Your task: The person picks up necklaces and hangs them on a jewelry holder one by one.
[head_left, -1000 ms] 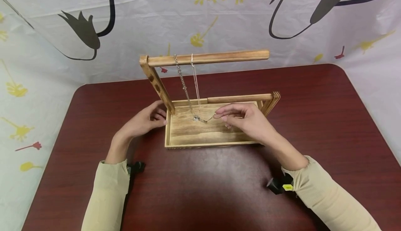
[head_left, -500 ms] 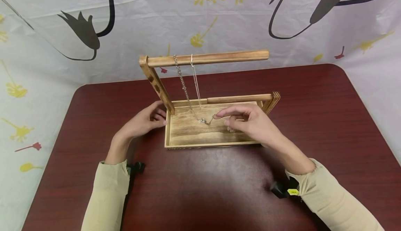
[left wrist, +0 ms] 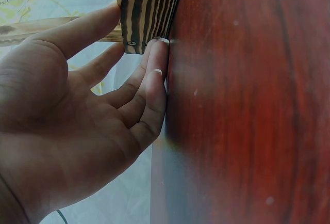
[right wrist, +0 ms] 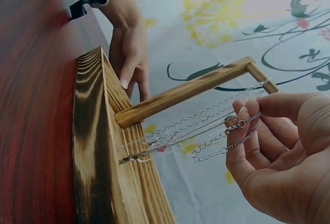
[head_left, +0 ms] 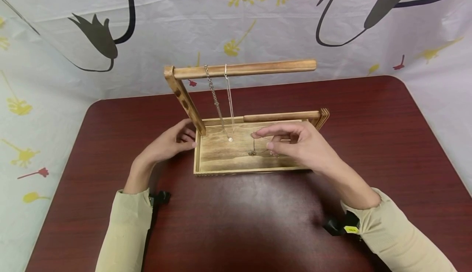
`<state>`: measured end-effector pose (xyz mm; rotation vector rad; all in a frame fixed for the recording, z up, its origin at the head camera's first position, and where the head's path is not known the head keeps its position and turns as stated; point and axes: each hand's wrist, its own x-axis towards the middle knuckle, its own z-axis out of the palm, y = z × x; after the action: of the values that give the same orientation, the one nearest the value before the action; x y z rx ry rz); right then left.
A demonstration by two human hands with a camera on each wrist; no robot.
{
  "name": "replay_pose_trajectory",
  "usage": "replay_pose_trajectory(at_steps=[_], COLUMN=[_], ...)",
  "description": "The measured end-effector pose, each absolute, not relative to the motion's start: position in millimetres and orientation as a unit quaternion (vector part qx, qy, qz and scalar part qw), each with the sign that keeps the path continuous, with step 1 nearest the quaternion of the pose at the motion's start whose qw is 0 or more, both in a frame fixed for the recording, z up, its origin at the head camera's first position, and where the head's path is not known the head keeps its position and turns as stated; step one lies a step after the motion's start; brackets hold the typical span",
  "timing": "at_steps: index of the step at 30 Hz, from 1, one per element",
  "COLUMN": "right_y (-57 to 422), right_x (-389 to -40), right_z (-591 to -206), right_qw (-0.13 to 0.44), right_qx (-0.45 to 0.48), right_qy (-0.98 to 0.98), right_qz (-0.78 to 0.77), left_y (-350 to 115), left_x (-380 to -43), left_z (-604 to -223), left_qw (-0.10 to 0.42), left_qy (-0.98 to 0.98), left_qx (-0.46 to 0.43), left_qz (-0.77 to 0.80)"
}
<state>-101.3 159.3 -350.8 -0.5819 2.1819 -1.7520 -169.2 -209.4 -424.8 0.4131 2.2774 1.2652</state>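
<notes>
My right hand (head_left: 298,143) pinches a silver-coloured chain necklace (right wrist: 239,125) between thumb and fingers, over the wooden tray (head_left: 217,157) of a jewelry stand. Its dark pendant end (head_left: 252,153) hangs below the fingertips, close over the tray floor; in the right wrist view a looped chain tail also dangles beside the hand. From the stand's upper bar (head_left: 265,66) hang a thicker chain necklace (head_left: 214,95) and a thin one (head_left: 230,100), with a small pale pendant (head_left: 230,139) low between them. My left hand (head_left: 171,140) touches the tray's left end, thumb and fingers loosely bent.
An upright post (head_left: 186,106) carries the upper bar at the left; the bar's right end is free. Along the tray's back runs a second bar (head_left: 282,115), ending at a striped right-hand piece (head_left: 321,120). Dark red table (head_left: 236,223); patterned cloth (head_left: 155,46) behind it.
The held necklace's pendant end has come away from the hanging pendant, moving right and towards me, and now hangs straight down. My right hand shifted slightly right; the left stayed put.
</notes>
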Motion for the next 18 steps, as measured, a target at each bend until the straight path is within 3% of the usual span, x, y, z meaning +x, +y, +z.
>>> replay_pose_trajectory(at_steps=[18], right_y=[166.4], right_x=[-98.0], right_z=[-330.1], right_qw=[0.122], right_qx=[-0.212], right_qy=[0.769], right_qz=[-0.591], left_y=[-208.2], left_x=[-168.8], left_z=[-423.8], left_qw=[0.247], left_qy=[0.837], left_qx=[0.151], left_qz=[0.464])
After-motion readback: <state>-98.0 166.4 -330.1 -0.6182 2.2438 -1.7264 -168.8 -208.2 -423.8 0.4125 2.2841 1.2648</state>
